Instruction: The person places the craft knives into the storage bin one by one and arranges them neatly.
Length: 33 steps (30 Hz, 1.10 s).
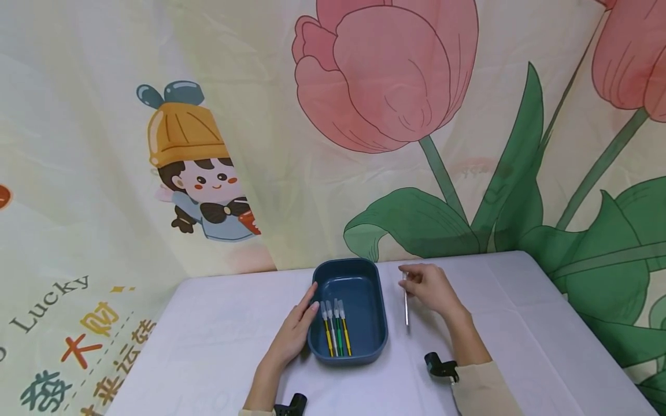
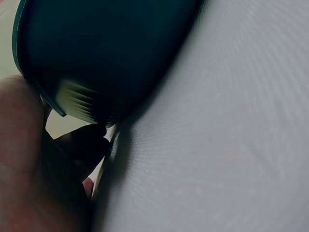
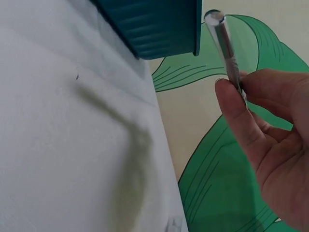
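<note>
My left hand (image 1: 292, 334) is at the left wall of a dark blue rectangular box (image 1: 382, 323), thumb over the rim and fingers against the outside. Inside the box, several slim craft knives (image 1: 338, 338) with yellow, silver and green handles and clear caps lie side by side. To the right of the box, my right hand (image 1: 429, 287) pinches a silver craft knife (image 1: 406, 312) near its far end between thumb and fingers. In the right wrist view the knife's rounded metal end (image 3: 216, 19) points away from the hand, held above the table; its other end is hidden by the fingers.
A white cloth covers the table (image 1: 218, 346). Behind it hangs a curtain (image 1: 270, 144) printed with tulips and a cartoon figure. A small clear object (image 3: 175, 224), too blurred to name, shows low in the right wrist view. Both wrists wear black cameras (image 1: 441, 366).
</note>
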Each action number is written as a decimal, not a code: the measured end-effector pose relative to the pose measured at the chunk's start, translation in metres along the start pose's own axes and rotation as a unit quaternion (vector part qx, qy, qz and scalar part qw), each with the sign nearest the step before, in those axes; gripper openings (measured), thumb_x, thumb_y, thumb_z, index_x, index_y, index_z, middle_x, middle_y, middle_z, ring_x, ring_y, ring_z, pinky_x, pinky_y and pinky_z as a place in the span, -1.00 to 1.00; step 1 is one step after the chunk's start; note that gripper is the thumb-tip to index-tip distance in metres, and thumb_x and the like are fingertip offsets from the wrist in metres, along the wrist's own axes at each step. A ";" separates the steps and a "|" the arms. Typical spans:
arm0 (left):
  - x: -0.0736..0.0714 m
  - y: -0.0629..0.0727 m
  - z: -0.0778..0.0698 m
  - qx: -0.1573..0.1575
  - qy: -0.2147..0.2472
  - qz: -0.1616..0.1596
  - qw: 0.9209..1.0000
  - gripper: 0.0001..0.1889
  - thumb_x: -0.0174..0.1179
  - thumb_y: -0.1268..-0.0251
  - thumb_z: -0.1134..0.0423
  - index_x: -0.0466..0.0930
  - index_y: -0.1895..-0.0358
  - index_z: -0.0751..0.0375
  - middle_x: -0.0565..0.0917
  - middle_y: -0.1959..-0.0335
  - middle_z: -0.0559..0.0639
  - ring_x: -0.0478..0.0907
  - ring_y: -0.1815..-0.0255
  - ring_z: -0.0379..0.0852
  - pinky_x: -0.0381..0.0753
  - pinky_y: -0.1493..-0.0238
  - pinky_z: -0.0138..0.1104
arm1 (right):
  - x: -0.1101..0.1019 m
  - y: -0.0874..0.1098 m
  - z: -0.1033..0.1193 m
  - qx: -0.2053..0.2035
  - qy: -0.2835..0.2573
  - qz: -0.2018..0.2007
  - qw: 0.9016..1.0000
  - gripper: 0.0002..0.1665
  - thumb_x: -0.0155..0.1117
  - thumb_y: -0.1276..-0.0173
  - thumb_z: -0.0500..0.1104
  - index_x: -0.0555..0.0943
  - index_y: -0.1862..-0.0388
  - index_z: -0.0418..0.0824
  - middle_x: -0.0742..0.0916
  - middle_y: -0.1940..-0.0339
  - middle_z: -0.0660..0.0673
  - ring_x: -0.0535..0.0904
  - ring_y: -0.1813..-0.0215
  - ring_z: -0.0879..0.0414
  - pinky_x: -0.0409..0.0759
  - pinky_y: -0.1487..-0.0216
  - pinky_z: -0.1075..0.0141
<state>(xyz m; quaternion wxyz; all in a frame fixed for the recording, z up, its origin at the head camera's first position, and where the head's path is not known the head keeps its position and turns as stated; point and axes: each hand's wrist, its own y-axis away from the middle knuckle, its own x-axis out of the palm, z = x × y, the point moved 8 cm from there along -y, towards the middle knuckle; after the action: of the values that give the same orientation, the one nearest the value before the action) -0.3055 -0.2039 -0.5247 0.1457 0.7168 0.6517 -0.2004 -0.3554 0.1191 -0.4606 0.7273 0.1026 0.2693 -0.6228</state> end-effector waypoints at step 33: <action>-0.001 0.000 0.001 0.013 -0.015 -0.004 1.000 -0.39 -0.15 -0.65 -0.27 0.11 -0.66 -0.39 0.17 -0.67 -0.30 0.07 -0.71 0.11 -0.03 -0.64 0.28 | 0.000 0.007 0.046 -0.075 -0.041 -0.037 0.996 -0.53 0.45 -0.38 -0.29 0.68 -0.27 -0.30 0.73 0.25 -0.19 0.75 0.40 0.14 0.70 0.39 0.36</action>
<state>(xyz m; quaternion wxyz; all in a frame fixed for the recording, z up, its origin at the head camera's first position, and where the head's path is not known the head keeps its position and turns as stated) -0.3056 -0.2052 -0.5250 0.1452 0.7129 0.6497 -0.2205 -0.3370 0.0981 -0.4238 0.7197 0.0123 0.2889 -0.6312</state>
